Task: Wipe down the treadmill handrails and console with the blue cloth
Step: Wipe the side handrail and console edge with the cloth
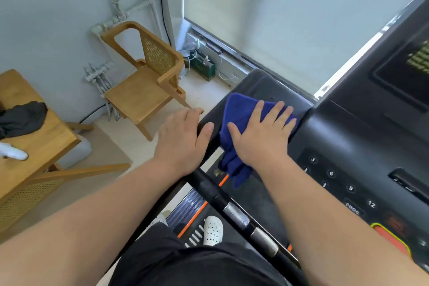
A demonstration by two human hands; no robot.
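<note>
The blue cloth (239,111) lies on the black handrail (260,86) beside the console (348,144), pressed flat under the right hand (260,137) with its fingers straight and spread, while just beside it the left hand (181,139) grips the same handrail.

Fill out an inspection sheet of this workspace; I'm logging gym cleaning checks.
Surface: left handrail, black and wide, joins the console.
Job's things: blue cloth spread on the handrail beside the console, one end hanging off.
Clutter: dark garment and white object on the wooden table; green bag on the floor.
Grippers: right hand flat, fingers spread, pressing the cloth; left hand holds the handrail, thumb on top.
Cables: black cable down the wall; white cords by the bag.
Surroundings: wooden chair, wall pipes, pale panel with lettering.
</note>
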